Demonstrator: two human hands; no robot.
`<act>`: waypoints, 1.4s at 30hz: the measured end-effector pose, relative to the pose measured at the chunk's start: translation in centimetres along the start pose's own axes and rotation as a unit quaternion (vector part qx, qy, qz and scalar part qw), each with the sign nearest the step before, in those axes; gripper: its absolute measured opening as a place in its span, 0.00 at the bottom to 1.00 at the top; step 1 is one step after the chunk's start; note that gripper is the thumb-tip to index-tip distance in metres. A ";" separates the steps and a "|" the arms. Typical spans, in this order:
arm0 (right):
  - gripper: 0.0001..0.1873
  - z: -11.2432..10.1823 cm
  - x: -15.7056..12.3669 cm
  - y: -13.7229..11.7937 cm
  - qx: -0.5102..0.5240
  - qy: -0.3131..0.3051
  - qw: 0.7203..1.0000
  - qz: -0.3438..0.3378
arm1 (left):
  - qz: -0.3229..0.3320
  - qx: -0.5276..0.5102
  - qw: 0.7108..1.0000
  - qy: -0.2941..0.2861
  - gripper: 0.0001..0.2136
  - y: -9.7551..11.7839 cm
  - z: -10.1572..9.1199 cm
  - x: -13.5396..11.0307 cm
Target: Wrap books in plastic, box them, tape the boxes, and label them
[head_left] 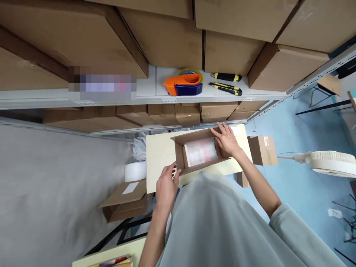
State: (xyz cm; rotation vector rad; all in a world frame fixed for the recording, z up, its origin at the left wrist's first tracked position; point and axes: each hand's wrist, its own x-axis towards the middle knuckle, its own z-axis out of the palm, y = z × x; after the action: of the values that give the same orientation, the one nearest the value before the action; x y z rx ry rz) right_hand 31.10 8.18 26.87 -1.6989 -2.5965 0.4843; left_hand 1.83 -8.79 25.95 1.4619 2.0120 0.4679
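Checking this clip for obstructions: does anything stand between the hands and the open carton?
Nothing visible does. The left hand is at the near left corner of the carton, the right hand at its far right corner, with no object showing between.

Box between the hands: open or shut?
Open: nothing covers the top of the cardboard box, and a pale item shows lying inside, on its bottom.
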 end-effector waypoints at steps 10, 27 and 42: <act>0.26 -0.8 -2.6 4.3 0.168 0.096 0.980 0.050 | 0.042 0.012 0.981 -0.188 0.31 0.5 2.4 1.7; 0.23 3.3 -9.0 4.8 0.427 0.080 0.891 0.129 | 0.020 0.045 0.984 -0.172 0.62 2.0 1.6 3.5; 0.17 3.1 -9.7 1.7 0.334 -0.049 0.936 0.097 | -0.010 0.120 0.969 -0.217 0.67 5.4 1.1 8.2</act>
State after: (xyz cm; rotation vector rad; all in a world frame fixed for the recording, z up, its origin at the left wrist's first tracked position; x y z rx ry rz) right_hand 36.06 -0.65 25.08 -1.6863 -1.9516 1.3033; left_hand 4.79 0.62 26.23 1.5247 1.7675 -0.1096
